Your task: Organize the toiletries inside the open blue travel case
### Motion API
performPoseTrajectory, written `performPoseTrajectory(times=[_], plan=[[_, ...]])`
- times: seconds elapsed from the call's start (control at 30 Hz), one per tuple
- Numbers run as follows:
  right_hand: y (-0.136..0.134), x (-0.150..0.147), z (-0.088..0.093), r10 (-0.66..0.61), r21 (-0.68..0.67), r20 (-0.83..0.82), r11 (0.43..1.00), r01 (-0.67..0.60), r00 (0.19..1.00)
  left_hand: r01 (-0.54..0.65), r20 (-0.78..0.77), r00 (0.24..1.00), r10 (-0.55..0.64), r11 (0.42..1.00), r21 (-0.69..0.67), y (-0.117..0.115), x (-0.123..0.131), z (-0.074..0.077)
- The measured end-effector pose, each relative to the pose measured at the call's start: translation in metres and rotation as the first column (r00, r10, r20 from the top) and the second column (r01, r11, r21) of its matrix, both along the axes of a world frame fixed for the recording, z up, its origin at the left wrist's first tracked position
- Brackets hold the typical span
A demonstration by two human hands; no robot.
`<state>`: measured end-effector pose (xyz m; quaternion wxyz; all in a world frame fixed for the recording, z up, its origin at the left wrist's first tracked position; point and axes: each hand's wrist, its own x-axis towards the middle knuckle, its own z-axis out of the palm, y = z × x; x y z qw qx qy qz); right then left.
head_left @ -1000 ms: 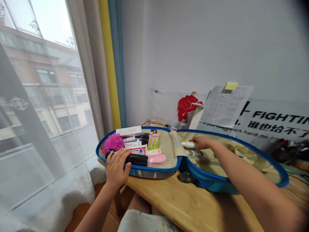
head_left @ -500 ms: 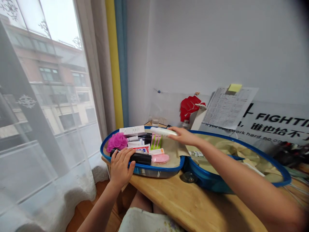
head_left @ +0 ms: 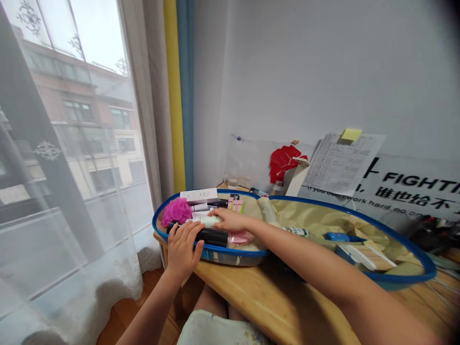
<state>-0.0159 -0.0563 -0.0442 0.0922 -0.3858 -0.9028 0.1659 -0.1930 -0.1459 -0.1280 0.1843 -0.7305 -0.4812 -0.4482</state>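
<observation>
Table (head_left: 247,290) bears an open blue case (head_left: 233,250). In its left half lies a black cylinder (head_left: 215,237), the person's left hand (head_left: 183,248) laid over it; whether those fingers grip it cannot be told. Near it sits a purple puff (head_left: 178,211). The right hand (head_left: 230,221) has its fingers closed round a white tube (head_left: 204,220) just behind the cylinder.

A yellow curtain (head_left: 174,96) hangs beside a blue curtain (head_left: 186,96), left of a red fist picture (head_left: 281,162).
</observation>
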Motion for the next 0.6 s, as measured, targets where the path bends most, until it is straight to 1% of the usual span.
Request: performPoseTrajectory(times=[0.13,0.27,0.37,0.43,0.5,0.6], plan=[[0.004,0.003,-0.003,0.022,-0.059,-0.013,0.998,-0.023,1.0,0.005,-0.002,1.0,-0.005,1.0,0.006,0.0,0.0,0.0],[0.003,0.006,-0.004,0.062,-0.119,-0.036,0.991,-0.066,0.997,0.009,0.001,1.0,-0.009,1.0,0.005,0.0,0.0,0.0],[0.002,0.007,0.0,0.055,-0.121,-0.058,0.991,-0.062,0.997,0.012,-0.003,1.0,-0.012,1.0,0.007,0.0,0.0,0.0],[0.004,0.012,0.008,0.03,-0.102,-0.077,0.994,-0.037,0.997,0.009,-0.007,1.0,-0.009,1.0,0.013,0.0,-0.001,0.0],[0.01,0.023,0.02,-0.022,-0.071,-0.099,0.997,0.015,0.995,0.007,-0.012,1.0,-0.006,1.0,0.02,0.0,-0.001,0.0],[0.027,0.058,0.044,-0.163,0.001,-0.13,0.986,0.164,0.978,0.007,-0.016,1.0,-0.006,1.0,0.029,0.001,-0.002,0.0]])
